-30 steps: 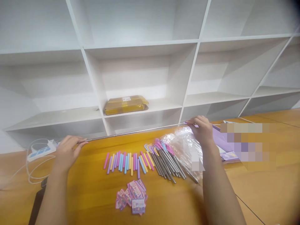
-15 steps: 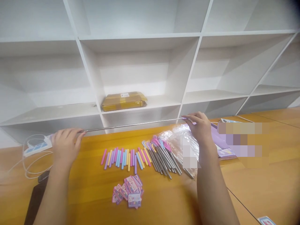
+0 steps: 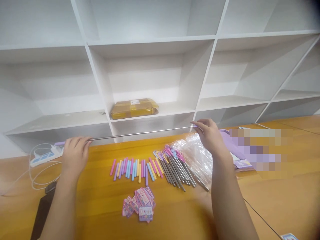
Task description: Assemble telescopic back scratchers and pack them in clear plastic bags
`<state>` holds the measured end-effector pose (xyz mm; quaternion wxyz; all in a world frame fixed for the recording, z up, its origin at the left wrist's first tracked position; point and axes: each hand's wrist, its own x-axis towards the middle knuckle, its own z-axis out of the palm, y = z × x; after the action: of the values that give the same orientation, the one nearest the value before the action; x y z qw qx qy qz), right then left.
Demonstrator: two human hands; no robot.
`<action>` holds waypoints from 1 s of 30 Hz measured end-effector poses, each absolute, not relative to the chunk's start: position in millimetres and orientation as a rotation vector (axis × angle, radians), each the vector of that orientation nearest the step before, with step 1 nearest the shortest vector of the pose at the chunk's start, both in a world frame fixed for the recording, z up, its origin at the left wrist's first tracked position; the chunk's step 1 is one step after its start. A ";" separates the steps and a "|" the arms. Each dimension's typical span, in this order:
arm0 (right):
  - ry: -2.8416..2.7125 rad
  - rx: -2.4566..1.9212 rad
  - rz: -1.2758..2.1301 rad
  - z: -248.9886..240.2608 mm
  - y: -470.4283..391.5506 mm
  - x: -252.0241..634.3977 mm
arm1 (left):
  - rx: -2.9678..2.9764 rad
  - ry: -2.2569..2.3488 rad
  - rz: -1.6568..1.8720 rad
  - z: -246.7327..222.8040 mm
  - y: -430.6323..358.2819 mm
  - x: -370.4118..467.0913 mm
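Left hand (image 3: 75, 151) and right hand (image 3: 209, 135) each pinch one end of a thin metal rod (image 3: 140, 134), held level mid-frame above the tabletop (image 3: 100, 200). Rod looks light, stiff, slippery; end grips suit it. Silicone sleeves (image 3: 135, 168) lie below.

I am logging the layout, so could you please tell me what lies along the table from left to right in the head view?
Power strip → left hand → pastel sleeves → metal rods with coloured hooks → clear plastic bag → right hand → purple pack.
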<state>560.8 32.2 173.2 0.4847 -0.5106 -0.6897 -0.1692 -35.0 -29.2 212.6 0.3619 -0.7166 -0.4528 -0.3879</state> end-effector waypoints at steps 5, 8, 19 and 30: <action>-1.691 -1.261 -0.543 170.5 34.6 563.5 | -1.900 -1.154 -0.995 215.1 -31.2 -38.9; -1.663 -1.242 -0.577 174.2 32.8 562.7 | -1.910 -1.141 -1.002 216.9 -33.6 -39.4; -1.663 -1.095 -0.560 180.4 32.1 558.5 | -1.833 -1.011 -1.063 219.1 -40.6 -38.4; -1.670 -1.134 -0.549 172.5 40.0 557.6 | -1.962 -0.983 -1.043 215.8 -43.2 -26.1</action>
<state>557.6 40.0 172.5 0.5010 -0.4690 -0.6910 -0.2271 -26.1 -43.2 215.8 0.3483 -0.7570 -0.3793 -0.4022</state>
